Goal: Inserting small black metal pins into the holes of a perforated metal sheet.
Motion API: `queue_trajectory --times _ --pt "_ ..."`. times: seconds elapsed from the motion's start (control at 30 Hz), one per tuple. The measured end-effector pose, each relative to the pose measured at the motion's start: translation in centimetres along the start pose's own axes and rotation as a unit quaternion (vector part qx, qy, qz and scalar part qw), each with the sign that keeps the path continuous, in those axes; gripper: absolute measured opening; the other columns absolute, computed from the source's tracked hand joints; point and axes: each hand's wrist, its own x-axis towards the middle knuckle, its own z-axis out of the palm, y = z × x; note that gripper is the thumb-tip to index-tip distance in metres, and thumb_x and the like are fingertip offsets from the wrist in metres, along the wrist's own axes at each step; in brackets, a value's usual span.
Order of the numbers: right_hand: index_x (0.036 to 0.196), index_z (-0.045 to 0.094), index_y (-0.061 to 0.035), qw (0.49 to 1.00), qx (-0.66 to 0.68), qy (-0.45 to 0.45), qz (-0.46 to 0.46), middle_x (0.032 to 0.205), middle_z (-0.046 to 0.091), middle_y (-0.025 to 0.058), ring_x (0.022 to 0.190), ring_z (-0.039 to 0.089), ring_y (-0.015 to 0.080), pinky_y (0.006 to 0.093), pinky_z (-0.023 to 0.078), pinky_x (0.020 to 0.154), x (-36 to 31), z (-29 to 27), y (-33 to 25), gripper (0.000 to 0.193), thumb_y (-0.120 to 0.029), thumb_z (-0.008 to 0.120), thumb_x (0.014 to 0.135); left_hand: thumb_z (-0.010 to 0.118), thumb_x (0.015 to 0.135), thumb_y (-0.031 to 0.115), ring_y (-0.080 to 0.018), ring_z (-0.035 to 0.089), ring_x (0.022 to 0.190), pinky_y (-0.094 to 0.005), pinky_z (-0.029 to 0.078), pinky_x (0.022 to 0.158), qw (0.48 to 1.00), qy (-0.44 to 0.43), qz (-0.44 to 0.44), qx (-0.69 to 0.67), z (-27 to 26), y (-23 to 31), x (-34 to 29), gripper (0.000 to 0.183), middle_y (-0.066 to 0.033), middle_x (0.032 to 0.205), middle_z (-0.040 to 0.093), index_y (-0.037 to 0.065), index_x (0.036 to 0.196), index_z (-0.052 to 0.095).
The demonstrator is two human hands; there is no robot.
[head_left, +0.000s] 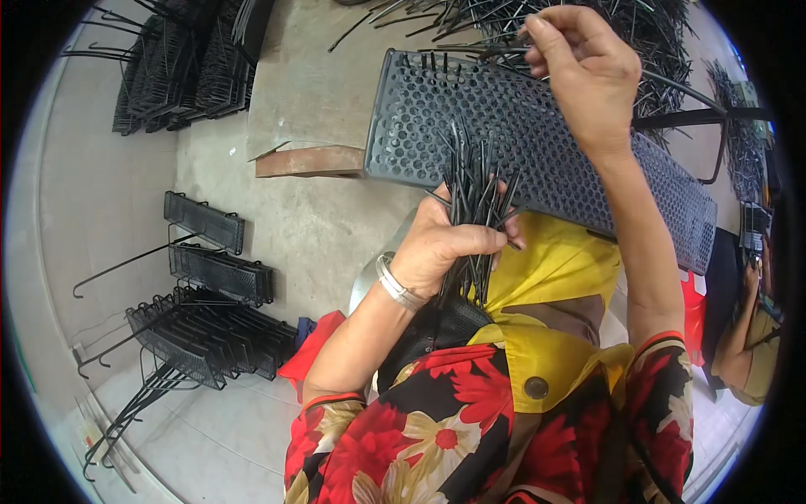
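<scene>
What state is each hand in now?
Left hand: closed around a bundle of thin black sticks.
Right hand: closed in a pinch; whether it holds anything is unclear.

Workshop — bare grey floor (285, 210), many alike black hooked racks (210, 336) grouped at left, more stacked racks (185, 76) above, big heap of loose dark sticks (655, 42), long perforated panel (504, 109); another person (747, 361) near right edge.

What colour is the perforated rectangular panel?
The panel is dark grey, shown in the head view.

Thin black rods (476, 200) fan in a loose bunch by a dark, round-holed tray (537, 126); several more stand at its upper-left end.
</scene>
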Motion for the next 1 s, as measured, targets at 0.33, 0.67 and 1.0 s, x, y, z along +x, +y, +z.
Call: queue_trajectory --times 0.33,0.67,1.0 --pt "0.073 0.056 0.0006 0.962 -0.121 -0.008 -0.244 0.060 0.058 0.0094 0.047 0.056 0.0150 0.0255 0.043 0.044 0.5 1.0 1.6 0.004 0.000 0.058 0.076 0.062 0.062 -0.006 -0.0304 0.060 0.078 -0.0298 0.048 0.054 1.000 0.004 -0.003 0.005 0.2 0.1 0.0 0.050 -0.0134 0.079 0.056 0.003 0.107 0.042" --pt "0.087 0.061 -0.0011 0.881 -0.314 -0.179 -0.305 0.066 0.057 0.0146 0.058 0.057 0.0261 0.0290 0.045 0.055 0.2 2.4 4.8 0.012 -0.010 0.058 0.080 0.063 0.061 -0.005 -0.0311 0.060 0.077 -0.0297 0.047 0.053 1.000 0.009 -0.008 0.009 0.2 0.1 0.0 0.051 -0.0137 0.078 0.055 0.002 0.106 0.041" --pt "0.077 0.063 0.0039 0.856 0.133 -0.496 0.058 0.067 0.061 0.0034 0.065 0.053 0.0075 0.0225 0.043 0.063 -0.8 -0.2 2.0 0.021 -0.017 0.067 0.073 0.064 0.061 -0.005 -0.0304 0.060 0.076 -0.0297 0.047 0.053 0.998 -0.044 -0.009 0.044 0.4 0.1 0.0 0.049 -0.0129 0.077 0.056 0.002 0.105 0.044"
